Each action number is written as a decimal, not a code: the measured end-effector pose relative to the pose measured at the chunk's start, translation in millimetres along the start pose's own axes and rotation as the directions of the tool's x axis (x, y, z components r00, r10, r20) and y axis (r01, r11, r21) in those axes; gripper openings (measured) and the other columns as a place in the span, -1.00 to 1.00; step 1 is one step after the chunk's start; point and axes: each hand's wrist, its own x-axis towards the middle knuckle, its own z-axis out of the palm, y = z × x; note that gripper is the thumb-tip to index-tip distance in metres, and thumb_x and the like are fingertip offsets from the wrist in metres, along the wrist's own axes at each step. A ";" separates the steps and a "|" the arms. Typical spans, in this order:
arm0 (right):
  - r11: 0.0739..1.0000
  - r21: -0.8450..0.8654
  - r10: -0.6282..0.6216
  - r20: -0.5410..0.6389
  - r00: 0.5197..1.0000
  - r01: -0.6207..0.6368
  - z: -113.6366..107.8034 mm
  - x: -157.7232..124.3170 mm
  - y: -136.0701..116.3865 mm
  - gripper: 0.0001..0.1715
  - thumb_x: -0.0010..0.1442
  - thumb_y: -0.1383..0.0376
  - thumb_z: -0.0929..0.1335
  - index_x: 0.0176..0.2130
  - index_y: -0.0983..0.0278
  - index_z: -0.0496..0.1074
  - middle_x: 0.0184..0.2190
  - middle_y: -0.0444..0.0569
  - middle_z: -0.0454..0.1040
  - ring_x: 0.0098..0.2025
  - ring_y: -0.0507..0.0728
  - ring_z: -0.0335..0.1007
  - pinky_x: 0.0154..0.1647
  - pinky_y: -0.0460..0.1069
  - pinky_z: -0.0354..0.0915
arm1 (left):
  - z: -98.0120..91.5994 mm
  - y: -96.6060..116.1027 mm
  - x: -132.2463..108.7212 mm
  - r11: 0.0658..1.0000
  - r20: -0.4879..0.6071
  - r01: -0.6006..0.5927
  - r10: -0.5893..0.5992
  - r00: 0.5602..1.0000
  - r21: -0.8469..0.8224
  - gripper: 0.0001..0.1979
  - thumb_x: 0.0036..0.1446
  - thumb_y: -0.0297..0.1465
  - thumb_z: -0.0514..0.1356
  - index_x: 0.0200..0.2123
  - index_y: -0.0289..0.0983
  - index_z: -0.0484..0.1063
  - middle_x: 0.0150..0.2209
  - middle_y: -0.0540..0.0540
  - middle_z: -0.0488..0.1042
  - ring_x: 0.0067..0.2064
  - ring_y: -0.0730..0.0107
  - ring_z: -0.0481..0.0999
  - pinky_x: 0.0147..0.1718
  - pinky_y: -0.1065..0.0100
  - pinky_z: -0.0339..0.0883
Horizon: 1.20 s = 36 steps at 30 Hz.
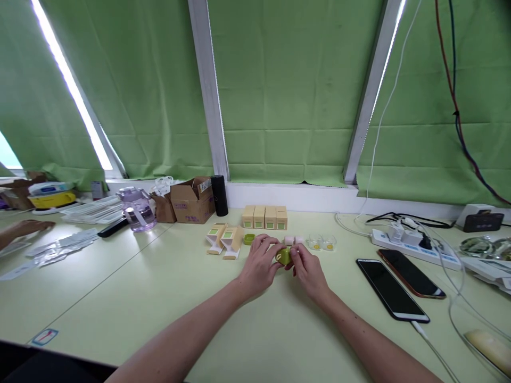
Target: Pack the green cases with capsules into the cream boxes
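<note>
A small round green case [283,256] is held between both my hands above the pale green table [159,298]. My left hand [260,263] grips its left side and my right hand [306,268] pinches its right side. Just beyond lie another green case [249,239], two small pink pieces [293,240] and two clear cups with yellow inside [321,243]. A row of several tan boxes with green squares [264,217] stands behind them. Two opened tan boxes [223,240] lie to the left.
Two phones [401,287] lie at the right, near a power strip [403,238] with cables. At the left back are a cardboard box [192,201], a black cylinder [219,195] and a clear purple jug [137,209]. Another person's hand [22,230] rests at far left.
</note>
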 end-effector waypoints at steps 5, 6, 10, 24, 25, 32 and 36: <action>0.977 -0.201 -0.086 -0.084 0.993 0.067 -5.3 2.0 5.1 -0.70 0.43 0.05 0.23 -0.17 0.16 0.40 -0.37 -0.09 0.59 -0.38 0.15 0.51 -0.36 0.00 0.32 | 2.8 -8.6 3.1 0.960 -0.093 0.170 -0.194 0.977 -0.221 -0.57 0.11 -0.53 0.35 0.04 -0.15 0.45 0.00 -0.14 0.50 0.11 0.07 0.37 0.10 0.01 0.33; 0.960 -0.268 -0.113 -0.107 0.988 0.080 -6.7 3.3 7.7 -0.75 0.41 0.09 0.25 -0.16 0.16 0.42 -0.35 -0.08 0.59 -0.37 0.15 0.50 -0.38 0.00 0.31 | 3.2 -11.1 3.9 0.936 -0.102 0.221 -0.257 0.961 -0.275 -0.57 0.09 -0.52 0.36 0.03 -0.16 0.45 0.00 -0.13 0.50 0.09 0.09 0.40 0.09 0.03 0.35; 0.852 -0.498 -0.275 -0.157 0.949 0.164 -12.0 12.1 21.2 -0.84 0.31 0.25 0.30 -0.13 0.16 0.46 -0.29 -0.04 0.57 -0.23 0.23 0.46 -0.32 0.05 0.31 | 4.7 -22.4 6.6 0.803 -0.049 0.387 -0.456 0.889 -0.453 -0.56 0.05 -0.48 0.38 0.03 -0.17 0.46 0.05 -0.14 0.53 0.02 0.18 0.50 0.02 0.11 0.39; 0.457 -0.848 -0.321 0.125 0.939 0.269 -5.8 61.2 39.0 -0.62 0.10 0.49 0.40 -0.06 0.25 0.53 0.06 0.22 0.47 0.19 0.44 0.21 0.13 0.30 0.20 | 9.8 -33.8 5.0 0.566 0.043 0.430 -0.570 0.821 -0.703 -0.50 -0.05 -0.44 0.42 -0.01 -0.25 0.41 0.02 -0.19 0.58 0.02 0.17 0.57 -0.06 0.21 0.40; 0.447 -0.853 -0.302 0.138 0.943 0.268 -3.4 64.2 39.0 -0.66 0.10 0.50 0.39 -0.11 0.26 0.54 0.07 0.24 0.46 0.20 0.44 0.20 0.15 0.30 0.18 | 9.8 -33.7 5.1 0.563 0.044 0.429 -0.570 0.821 -0.707 -0.50 -0.05 -0.44 0.42 -0.01 -0.25 0.41 0.02 -0.19 0.58 0.03 0.17 0.57 -0.06 0.21 0.40; 0.480 -0.845 -0.262 0.119 0.958 0.237 6.0 69.5 36.8 -0.68 0.12 0.56 0.33 -0.20 0.27 0.57 0.01 0.24 0.49 0.20 0.40 0.20 0.21 0.27 0.09 | 9.0 -32.4 7.3 0.528 0.050 0.425 -0.583 0.811 -0.735 -0.49 -0.10 -0.45 0.43 -0.03 -0.24 0.42 0.00 -0.18 0.58 0.04 0.13 0.56 -0.07 0.23 0.36; 0.715 -0.690 -0.232 -0.087 0.969 0.109 7.3 64.2 27.1 -0.72 0.28 0.37 0.32 -0.06 0.24 0.56 0.03 0.19 0.49 0.18 0.40 0.20 0.15 0.26 0.15 | 8.1 -31.2 8.2 0.518 0.042 0.422 -0.595 0.803 -0.744 -0.50 -0.12 -0.46 0.44 -0.05 -0.24 0.43 -0.01 -0.17 0.59 -0.01 0.15 0.57 -0.08 0.24 0.36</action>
